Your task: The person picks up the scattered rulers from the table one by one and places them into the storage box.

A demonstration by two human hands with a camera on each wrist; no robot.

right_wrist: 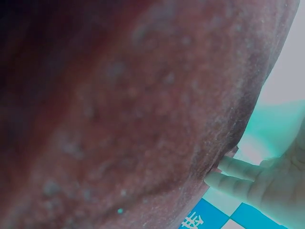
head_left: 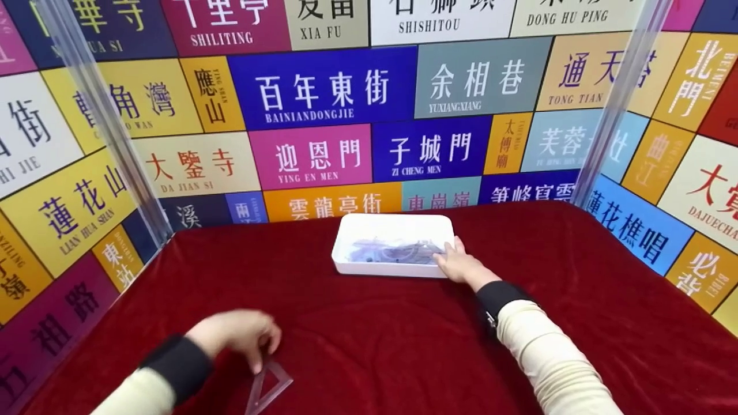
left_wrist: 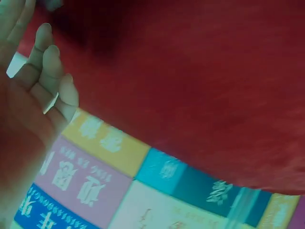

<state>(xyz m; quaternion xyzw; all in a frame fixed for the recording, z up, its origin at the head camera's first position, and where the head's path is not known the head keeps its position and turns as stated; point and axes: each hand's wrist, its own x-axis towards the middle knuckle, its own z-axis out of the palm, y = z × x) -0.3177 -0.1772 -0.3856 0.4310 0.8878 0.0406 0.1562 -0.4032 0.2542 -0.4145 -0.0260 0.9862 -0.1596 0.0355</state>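
In the head view, my left hand (head_left: 239,334) is low over the cloth at the near left and pinches the top corner of a clear triangular set square (head_left: 270,389). The left wrist view shows the curled fingers (left_wrist: 52,67) of this hand. Farther back stands a white rectangular box (head_left: 392,269) with several clear, purplish plastic pieces (head_left: 392,252) inside; their kinds are hard to make out. My right hand (head_left: 459,264) grips the box by its right front corner, thumb over the rim. The right wrist view shows some of its fingers (right_wrist: 233,176) beside the pale box.
Dark red cloth (head_left: 369,340) covers the table. Panels with coloured name signs (head_left: 323,86) stand behind and at both sides, with clear corner posts (head_left: 614,109) at the back left and back right.
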